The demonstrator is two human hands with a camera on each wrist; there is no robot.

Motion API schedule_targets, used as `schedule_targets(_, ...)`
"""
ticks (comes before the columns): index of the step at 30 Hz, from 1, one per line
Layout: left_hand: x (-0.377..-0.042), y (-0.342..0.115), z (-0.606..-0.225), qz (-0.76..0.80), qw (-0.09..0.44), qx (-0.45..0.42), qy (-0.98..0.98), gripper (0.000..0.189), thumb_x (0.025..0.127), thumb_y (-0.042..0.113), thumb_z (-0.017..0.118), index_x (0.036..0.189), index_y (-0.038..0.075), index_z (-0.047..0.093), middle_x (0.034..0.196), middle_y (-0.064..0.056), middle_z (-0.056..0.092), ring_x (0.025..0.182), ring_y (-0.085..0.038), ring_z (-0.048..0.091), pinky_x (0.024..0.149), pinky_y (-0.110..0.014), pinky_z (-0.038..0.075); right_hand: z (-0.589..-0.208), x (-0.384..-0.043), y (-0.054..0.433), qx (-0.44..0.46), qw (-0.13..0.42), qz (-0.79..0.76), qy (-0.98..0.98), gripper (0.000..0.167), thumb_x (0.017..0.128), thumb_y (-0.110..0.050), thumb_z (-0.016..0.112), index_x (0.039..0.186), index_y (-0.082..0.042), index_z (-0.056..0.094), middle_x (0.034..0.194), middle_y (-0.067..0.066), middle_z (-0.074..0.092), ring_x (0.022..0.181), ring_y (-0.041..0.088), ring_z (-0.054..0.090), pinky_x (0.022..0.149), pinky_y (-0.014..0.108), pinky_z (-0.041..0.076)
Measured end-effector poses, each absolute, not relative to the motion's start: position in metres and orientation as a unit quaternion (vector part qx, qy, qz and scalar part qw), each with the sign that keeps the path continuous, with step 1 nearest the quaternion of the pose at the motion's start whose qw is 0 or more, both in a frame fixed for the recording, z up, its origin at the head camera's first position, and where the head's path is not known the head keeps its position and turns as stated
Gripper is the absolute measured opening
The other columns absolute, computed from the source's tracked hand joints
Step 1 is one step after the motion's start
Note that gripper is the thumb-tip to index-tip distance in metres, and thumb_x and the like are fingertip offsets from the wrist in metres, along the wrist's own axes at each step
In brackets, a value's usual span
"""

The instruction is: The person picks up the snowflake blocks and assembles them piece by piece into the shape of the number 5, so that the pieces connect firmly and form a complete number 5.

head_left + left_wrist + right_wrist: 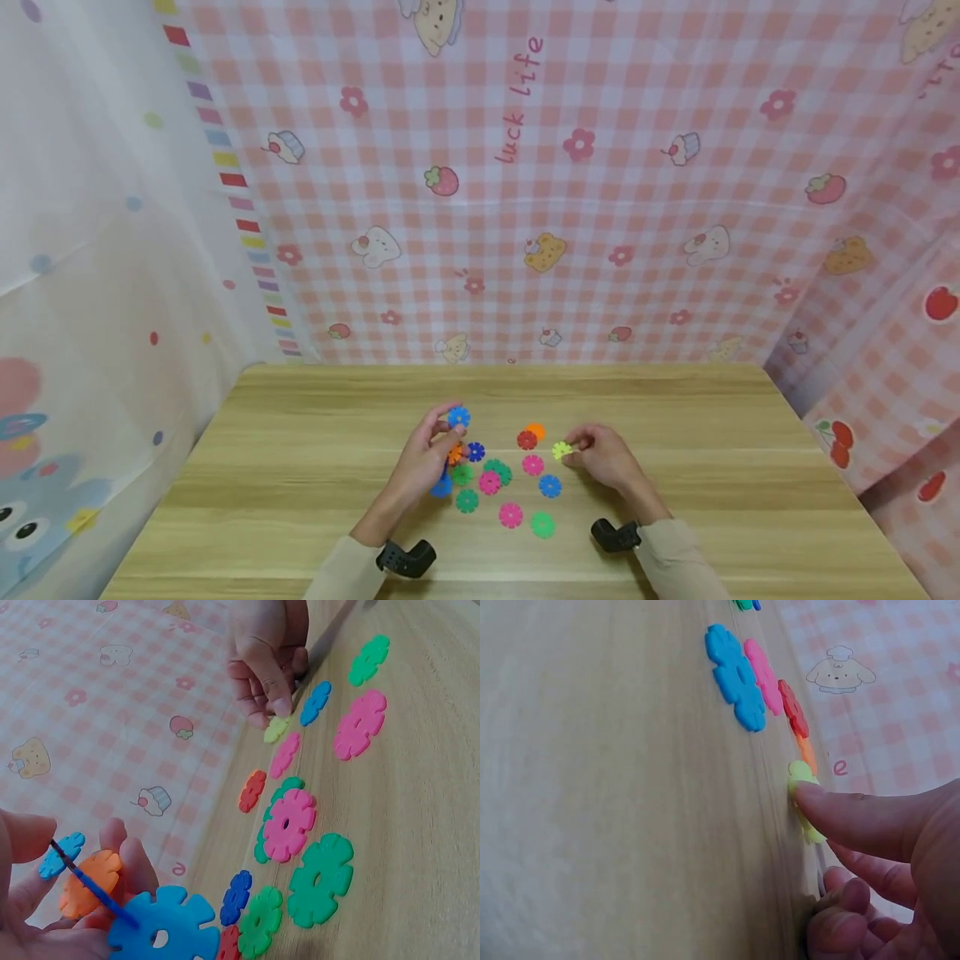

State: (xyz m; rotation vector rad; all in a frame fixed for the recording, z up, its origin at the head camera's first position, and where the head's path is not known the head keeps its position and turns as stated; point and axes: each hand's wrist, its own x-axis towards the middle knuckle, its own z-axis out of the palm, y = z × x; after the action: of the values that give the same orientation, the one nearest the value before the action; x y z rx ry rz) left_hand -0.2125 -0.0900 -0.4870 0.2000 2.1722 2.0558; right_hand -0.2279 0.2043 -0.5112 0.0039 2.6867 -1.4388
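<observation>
Pinching a yellow notched disc [561, 451] between thumb and fingers, the right hand [606, 457] is at the right edge of the loose spread, while the left hand [422, 458] grips a little bunch, including an orange disc [91, 882] and a blue disc [180, 913], that seem slotted together. I'd call it early days tbh: a few look joined, but the yellow one isn't attached yet and plenty, like the pink disc [511, 515], lie separate on the wooden tabletop [712, 475].
</observation>
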Motion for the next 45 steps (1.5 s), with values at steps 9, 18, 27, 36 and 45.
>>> schedule_targets(9,-0.212,-0.087,-0.488,0.676,0.065,0.05,0.732,0.035,0.106,0.017,0.047,0.14,0.019,0.052,0.108,-0.019,0.053,0.084,-0.032,0.065,0.067,-0.032,0.056,-0.51,-0.227,0.2,0.006,0.044,-0.467,0.883,0.022,0.077,-0.001,0.079,0.09,-0.003,0.061,0.082,0.005,0.055,0.077,0.019,0.049,0.07,0.03,0.04)
schedule_targets(18,-0.211,-0.088,-0.487,0.668,0.061,0.038,0.741,0.029,0.106,0.016,0.044,0.133,0.014,0.057,0.107,-0.022,0.055,0.073,-0.028,0.064,0.057,-0.03,0.055,-0.511,-0.227,0.199,0.007,0.037,-0.473,0.88,0.019,0.08,0.003,0.074,0.092,-0.002,0.061,0.079,0.005,0.056,0.074,0.018,0.05,0.069,0.03,0.04)
schedule_targets(27,-0.21,-0.087,-0.483,0.689,0.069,0.039,0.721,0.029,0.106,0.011,0.043,0.132,0.009,0.057,0.104,-0.025,0.056,0.086,-0.035,0.064,0.071,-0.039,0.06,-0.51,-0.227,0.198,0.008,0.026,-0.485,0.874,0.019,0.084,0.005,0.07,0.101,-0.002,0.064,0.078,0.005,0.061,0.069,0.015,0.051,0.057,0.024,0.041)
schedule_targets(36,-0.211,-0.082,-0.481,0.669,0.046,0.025,0.741,0.027,0.104,0.011,0.049,0.127,0.007,0.061,0.103,-0.022,0.061,0.087,-0.036,0.068,0.068,-0.033,0.059,-0.5,-0.226,0.191,-0.023,0.017,-0.54,0.841,0.023,0.087,0.003,0.07,0.109,-0.001,0.067,0.085,0.007,0.069,0.07,0.015,0.061,0.058,0.022,0.049)
schedule_targets(45,-0.211,-0.07,-0.474,0.657,0.028,0.041,0.752,0.025,0.099,0.011,0.058,0.122,0.003,0.065,0.096,-0.013,0.068,0.081,-0.022,0.064,0.066,-0.025,0.054,-0.479,-0.219,0.175,-0.08,0.01,-0.588,0.805,0.021,0.089,0.003,0.069,0.109,0.005,0.065,0.09,0.017,0.073,0.083,0.035,0.072,0.074,0.034,0.06)
